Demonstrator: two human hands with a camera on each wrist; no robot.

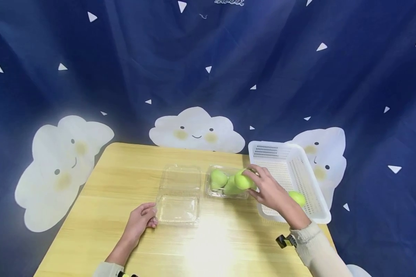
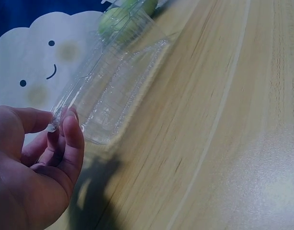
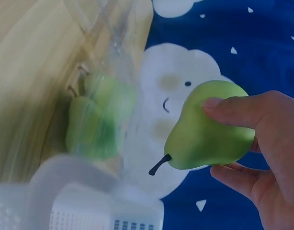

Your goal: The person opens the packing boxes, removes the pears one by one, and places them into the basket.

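Observation:
My right hand point(image 1: 268, 190) grips a green pear point(image 1: 243, 180) over the right part of a clear plastic box point(image 1: 215, 193) that holds green pears point(image 1: 218, 179). In the right wrist view the gripped pear point(image 3: 209, 127) has a dark stem pointing down-left, with the thumb on its upper side. An empty clear box point(image 1: 178, 209) lies opened out on the table to the left. My left hand point(image 1: 141, 222) pinches its left edge between thumb and fingers, as the left wrist view shows, where the hand point(image 2: 39, 163) is beside the box point(image 2: 106, 108).
A white slotted basket point(image 1: 312, 181) stands at the table's right side, with a green pear point(image 1: 297, 198) in it under my right forearm. Behind the wooden table point(image 1: 124, 165) hangs a dark blue cloth point(image 1: 180, 69) with clouds and white triangles.

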